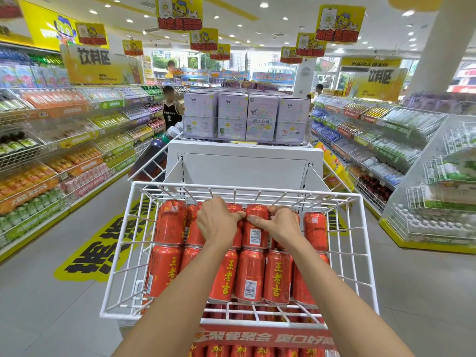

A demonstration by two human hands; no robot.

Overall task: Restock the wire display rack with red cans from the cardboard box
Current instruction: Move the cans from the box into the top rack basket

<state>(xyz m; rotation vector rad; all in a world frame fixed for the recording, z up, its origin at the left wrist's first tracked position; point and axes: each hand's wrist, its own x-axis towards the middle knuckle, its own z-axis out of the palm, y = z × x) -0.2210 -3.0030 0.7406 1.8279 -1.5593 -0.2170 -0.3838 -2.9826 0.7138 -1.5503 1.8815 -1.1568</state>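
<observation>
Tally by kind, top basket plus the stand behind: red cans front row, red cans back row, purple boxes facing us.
Front-row red cans: 6
Back-row red cans showing past the hands: 6
Purple boxes, front faces: 4
Total: 16

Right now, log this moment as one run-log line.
phase: arranging | left hand: on upper-row cans | right hand: on red can | wire rack: two rows lying | cardboard box: not visible

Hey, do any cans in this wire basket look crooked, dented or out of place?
Nothing stands out. The red cans lie in tidy rows in the basket; both hands rest on the back row. No dents or spills are visible.
</observation>
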